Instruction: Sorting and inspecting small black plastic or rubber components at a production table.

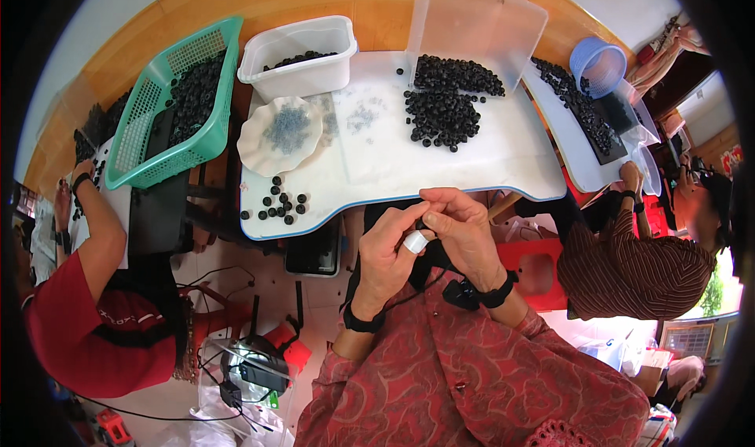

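My left hand (pixel 384 252) and my right hand (pixel 470 236) meet in front of the table's near edge, fingertips pinched together. Between them shows a small black round piece (pixel 421 224), mostly covered by the fingers. A white wrap (pixel 415 242) circles one digit of the left hand. On the white table (pixel 354 172), a pile of similar black pieces (pixel 444 117) spills from a tipped clear bin (pixel 476 22). Several finished-looking loose black pieces (pixel 283 203) lie at the table's left corner. Beside them, a cream wavy-edged plate (pixel 255 144) holds tiny clear bits (pixel 289 128).
A white tub (pixel 346 62) and a green basket (pixel 141 152), both holding black pieces, stand at the back left. Co-workers sit at either side, one in a red sleeve (pixel 75 290), one in a striped shirt (pixel 629 274). A red stool (pixel 543 278) is beside my right arm.
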Available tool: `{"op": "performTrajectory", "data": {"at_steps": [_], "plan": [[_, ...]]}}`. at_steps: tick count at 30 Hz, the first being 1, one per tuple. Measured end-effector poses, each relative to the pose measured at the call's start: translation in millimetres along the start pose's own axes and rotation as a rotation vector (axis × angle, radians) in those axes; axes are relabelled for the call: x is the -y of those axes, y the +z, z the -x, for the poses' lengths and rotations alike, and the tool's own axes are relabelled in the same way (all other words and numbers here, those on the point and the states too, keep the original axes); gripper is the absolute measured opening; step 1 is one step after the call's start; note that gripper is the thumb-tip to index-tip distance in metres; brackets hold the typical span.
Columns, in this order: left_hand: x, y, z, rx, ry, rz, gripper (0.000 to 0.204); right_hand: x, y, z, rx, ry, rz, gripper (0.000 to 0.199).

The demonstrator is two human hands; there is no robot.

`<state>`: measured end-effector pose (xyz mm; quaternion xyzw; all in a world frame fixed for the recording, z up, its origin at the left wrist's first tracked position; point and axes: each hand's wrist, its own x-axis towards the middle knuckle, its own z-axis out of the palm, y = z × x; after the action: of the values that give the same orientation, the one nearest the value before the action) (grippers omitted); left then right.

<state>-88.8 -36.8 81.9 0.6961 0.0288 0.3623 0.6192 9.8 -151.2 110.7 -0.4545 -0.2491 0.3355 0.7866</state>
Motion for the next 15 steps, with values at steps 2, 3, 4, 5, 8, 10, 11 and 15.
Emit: {"op": "performTrajectory", "data": {"at_steps": [2, 3, 4, 5, 8, 10, 11, 15], "plan": [[1.7, 0.3, -0.1, -0.010, 0.027, -0.051, 0.034, -2.9, 0.6, -0.3, -0.016, 0.000, -0.033, 0.030], [1.1, 0.8, -0.8, -0.016, 0.031, -0.058, 0.034, -3.3, 0.2, -1.1, -0.009, -0.003, -0.048, 0.030], [1.3, 1.7, -0.5, -0.023, 0.033, -0.062, 0.034, -4.1, -0.4, -0.9, -0.003, -0.005, -0.062, 0.030], [2.1, 1.9, -0.3, -0.024, 0.027, -0.059, 0.034, -5.4, -1.1, -0.9, -0.004, -0.002, -0.071, 0.030], [5.3, 0.6, -0.2, -0.025, 0.026, -0.061, 0.033, -9.2, -4.1, -0.4, -0.013, 0.007, -0.080, 0.029], [6.9, 0.5, 0.5, -0.022, 0.043, -0.076, 0.032, -11.4, -6.4, 2.4, -0.026, 0.014, -0.061, 0.029], [6.0, 0.9, 0.2, -0.023, 0.043, -0.089, 0.031, -12.4, -7.2, 3.1, -0.043, 0.020, -0.061, 0.028], [1.2, 0.1, -3.0, -0.026, 0.105, -0.144, 0.028, -16.8, -10.4, 4.6, -0.071, 0.051, -0.082, 0.028]]}}
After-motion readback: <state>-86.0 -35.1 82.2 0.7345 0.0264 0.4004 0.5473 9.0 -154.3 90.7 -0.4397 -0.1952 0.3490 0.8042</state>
